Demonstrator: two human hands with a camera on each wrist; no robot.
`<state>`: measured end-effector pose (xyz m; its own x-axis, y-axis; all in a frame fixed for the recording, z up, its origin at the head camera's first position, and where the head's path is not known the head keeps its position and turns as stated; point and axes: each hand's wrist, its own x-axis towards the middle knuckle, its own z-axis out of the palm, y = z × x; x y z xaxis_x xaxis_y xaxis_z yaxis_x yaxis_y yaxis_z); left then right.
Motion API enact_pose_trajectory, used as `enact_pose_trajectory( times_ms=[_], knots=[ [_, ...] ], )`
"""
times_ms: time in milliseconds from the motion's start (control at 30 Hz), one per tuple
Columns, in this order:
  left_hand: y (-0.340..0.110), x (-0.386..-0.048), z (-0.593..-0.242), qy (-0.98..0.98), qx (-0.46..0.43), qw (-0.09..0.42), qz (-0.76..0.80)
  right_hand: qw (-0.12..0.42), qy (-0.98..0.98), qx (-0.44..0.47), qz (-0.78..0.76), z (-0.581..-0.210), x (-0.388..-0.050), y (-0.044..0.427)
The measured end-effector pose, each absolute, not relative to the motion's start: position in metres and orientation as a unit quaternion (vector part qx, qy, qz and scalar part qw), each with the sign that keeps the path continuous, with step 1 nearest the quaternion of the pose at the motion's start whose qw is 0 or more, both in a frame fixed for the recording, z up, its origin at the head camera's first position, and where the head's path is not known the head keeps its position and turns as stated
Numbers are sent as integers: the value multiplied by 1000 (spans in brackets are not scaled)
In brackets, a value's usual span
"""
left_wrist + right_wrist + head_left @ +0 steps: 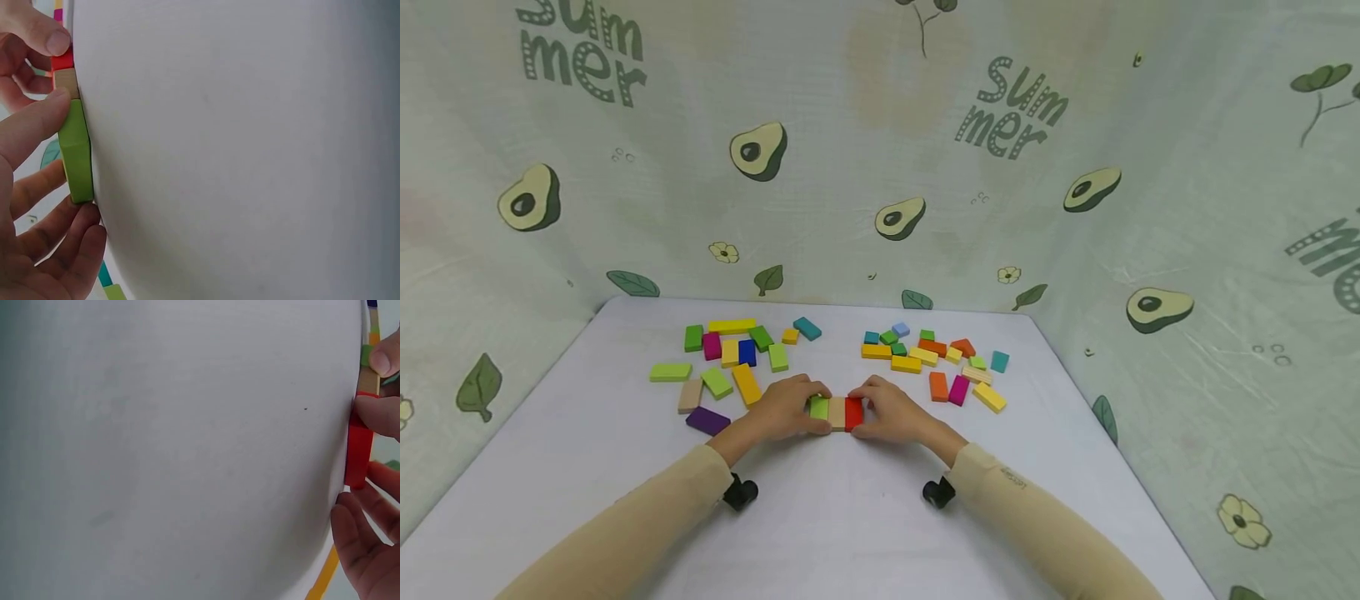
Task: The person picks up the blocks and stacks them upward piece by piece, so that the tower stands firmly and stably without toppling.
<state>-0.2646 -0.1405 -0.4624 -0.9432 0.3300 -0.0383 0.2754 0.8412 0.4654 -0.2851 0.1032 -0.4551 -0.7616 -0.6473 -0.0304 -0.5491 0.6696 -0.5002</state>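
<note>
Three blocks lie side by side in a row at the middle of the table: a light green block [819,409], a plain wooden block [837,415] and a red block [853,415]. My left hand [784,407] holds the green block between thumb and fingers, seen closely in the left wrist view, where the green block [76,153] touches the wooden one. At the row's other end, my right hand [892,411] pinches the red block, thumb at its near end and fingers beyond. The right wrist view shows the red block [359,450] against the wooden block [368,381].
Loose coloured blocks lie behind the hands in two groups. The left group includes a purple block [708,421] and a yellow-orange block [747,384] close to the left hand. In the right group are an orange block [938,387] and a magenta block [958,390].
</note>
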Motion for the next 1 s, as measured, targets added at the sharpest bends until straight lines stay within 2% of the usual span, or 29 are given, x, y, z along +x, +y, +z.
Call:
enact_pose_trajectory(
  times_ms=[633, 800, 1000],
  knots=[
    [-139, -265, -463, 958, 155, 64, 232, 125, 911, -308, -244, -455, -285, 107],
    [-137, -266, -463, 957, 152, 65, 237, 116, 911, -306, -249, -445, -285, 129],
    [-140, -264, -461, 957, 145, 69, 243, 72, 934, -265, -227, -443, -300, 174]
  ],
)
